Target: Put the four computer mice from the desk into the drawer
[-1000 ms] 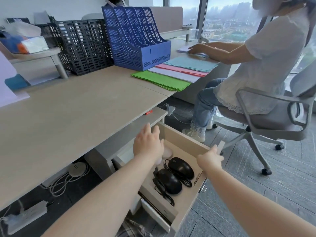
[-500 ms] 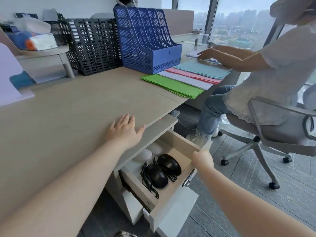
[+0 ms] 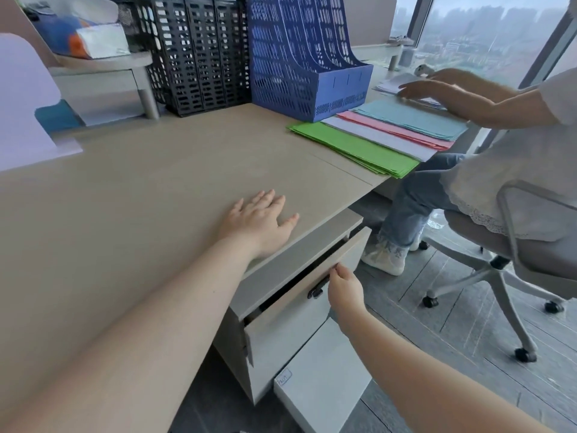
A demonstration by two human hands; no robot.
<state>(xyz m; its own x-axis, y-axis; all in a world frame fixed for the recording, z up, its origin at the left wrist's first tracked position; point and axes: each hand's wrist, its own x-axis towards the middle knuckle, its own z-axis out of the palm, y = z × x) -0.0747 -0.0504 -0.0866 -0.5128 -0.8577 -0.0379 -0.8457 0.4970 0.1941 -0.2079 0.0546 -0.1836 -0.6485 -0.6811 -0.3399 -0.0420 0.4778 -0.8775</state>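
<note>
Drawer [image 3: 299,295] nearly shut now — right hand [image 3: 345,290] fingers against its front, left hand [image 3: 260,221] flat, open on desk [image 3: 140,195].

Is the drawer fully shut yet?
No, a dark gap remains above the drawer front, with the right hand at its handle and the left hand flat on the desk.

Drawer [image 3: 299,295]: beige front, dark handle, under the desk [image 3: 140,198] edge, open only a narrow gap. Mice not visible, presumably inside. Desk surface bare of mice.
</note>
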